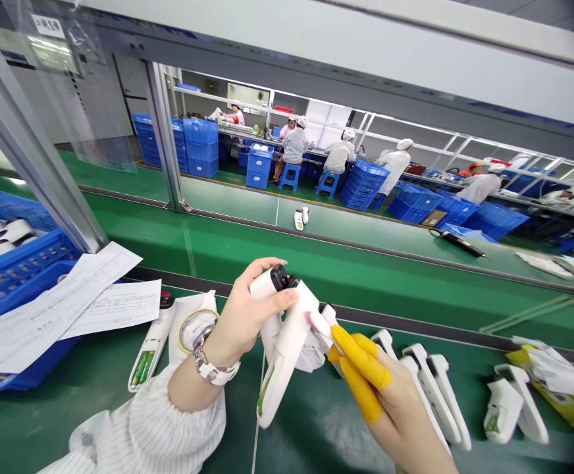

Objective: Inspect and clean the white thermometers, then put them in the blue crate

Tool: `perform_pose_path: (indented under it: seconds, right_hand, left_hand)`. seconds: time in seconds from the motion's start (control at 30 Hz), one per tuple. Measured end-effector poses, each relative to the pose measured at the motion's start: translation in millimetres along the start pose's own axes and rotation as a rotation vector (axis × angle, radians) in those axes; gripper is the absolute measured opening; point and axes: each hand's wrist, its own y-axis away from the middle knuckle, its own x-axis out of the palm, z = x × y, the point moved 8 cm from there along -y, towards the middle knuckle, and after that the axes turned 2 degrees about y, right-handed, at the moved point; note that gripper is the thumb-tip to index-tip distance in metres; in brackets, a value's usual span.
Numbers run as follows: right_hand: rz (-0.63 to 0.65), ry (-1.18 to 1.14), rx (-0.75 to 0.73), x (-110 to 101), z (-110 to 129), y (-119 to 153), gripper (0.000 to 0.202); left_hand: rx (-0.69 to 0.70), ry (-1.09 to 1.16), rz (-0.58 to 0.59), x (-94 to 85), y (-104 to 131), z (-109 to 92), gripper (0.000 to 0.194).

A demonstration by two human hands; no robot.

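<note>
My left hand [247, 309] is closed around a white, gun-shaped forehead thermometer [291, 336] with a black end. Its handle points down, and some green shows in the battery opening near the bottom. My right hand [380, 382] wears yellow finger covers and pinches a white cloth [320, 324] with a pinkish mark, pressed against the thermometer's side. Part of the cloth is hidden behind the handle. More white thermometers [435, 392] lie on the green table right of my right hand. Left of my left wrist, another thermometer [151, 345] shows green batteries in its open compartment.
Paper sheets [82, 306] lie across a blue crate [25, 270] of white parts at left. A tape roll [197, 329] sits by my wrist. At right is a yellow packet [558, 385]. Beyond the green belt [208, 243], a black tool [459, 243] lies; people work farther back.
</note>
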Motion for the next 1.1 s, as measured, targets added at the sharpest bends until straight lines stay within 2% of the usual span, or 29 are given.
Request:
perform_pose_path:
  seconds: [0.1,0.23,0.3,0.33,0.47,0.5,0.57,0.63,0.73,0.83,0.9,0.97,1.1]
  right_hand:
    - [0.049,-0.013,-0.017,4,6,-3,0.04]
    - [0.367,-0.153,-0.129,18,39,-2,0.031]
    - [0.432,-0.238,-0.143,17,47,4,0.03]
    - [0.377,-0.266,-0.115,13,44,6,0.03]
    - [-0.074,-0.206,0.119,-12,3,10,0.034]
    - [-0.138,-0.18,0.151,-14,-5,9,0.037]
    - [-0.164,-0.149,0.139,-13,-10,3,0.041]
    - [-0.079,-0.137,0.058,-8,-2,-5,0.045]
    - [0.16,-0.153,-0.047,4,20,-8,0.046]
    - [0.409,-0.198,-0.092,19,39,-1,0.035]
    - [0.514,-0.239,-0.119,29,47,2,0.027]
    - [0.55,-0.263,-0.097,39,44,-1,0.025]
    - [0.491,-0.226,0.079,52,13,-9,0.029]
  left_hand:
    - [0.007,0.009,-0.013,-2.6,-2,0,0.045]
    - [0.036,0.002,-0.046,-8.7,-6,-5,0.045]
    - [0.042,-0.003,-0.043,-8.9,-5,-6,0.045]
    - [0.038,-0.001,-0.036,-8.0,-4,-6,0.046]
    - [0.008,0.012,0.003,-1.0,1,-4,0.051]
    - [-0.004,0.011,0.009,0.5,2,-3,0.051]
    - [-0.02,0.005,0.016,2.5,4,-2,0.051]
    - [-0.013,0.011,0.013,2.4,3,-2,0.05]
    - [0.005,0.031,-0.003,0.0,2,-3,0.051]
    - [0.002,0.026,-0.016,-2.1,0,-3,0.055]
    - [0.017,0.015,-0.022,-3.1,0,-4,0.055]
    - [0.035,0.015,-0.027,-4.4,-1,-6,0.054]
    - [0.062,0.022,-0.064,-10.8,-3,-11,0.051]
